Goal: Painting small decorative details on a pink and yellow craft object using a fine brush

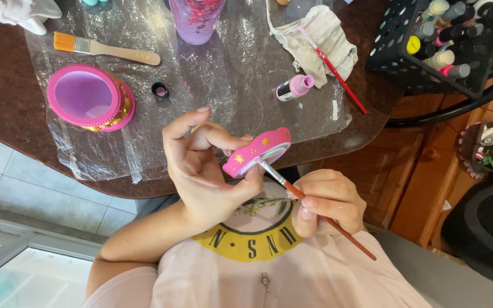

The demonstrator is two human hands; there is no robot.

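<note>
My left hand (198,165) holds a round pink lid (256,151) with gold stars on its rim, tilted on edge between thumb and fingers. My right hand (326,201) grips a thin brown-handled paintbrush (315,208), whose tip touches the lid's pale inner face. Both hands are close to my chest, just in front of the table's edge. A pink round box (89,97) with a lilac inside and gold trim stands open on the plastic sheet at the left.
Clear plastic film (223,74) covers the dark table (1,85). On it lie a flat orange-bristled brush (104,48), a small black cap (160,90), a lilac-capped paint bottle (295,87), a rag (320,37) and a red brush (338,74). A black crate (392,43) holds several paint bottles.
</note>
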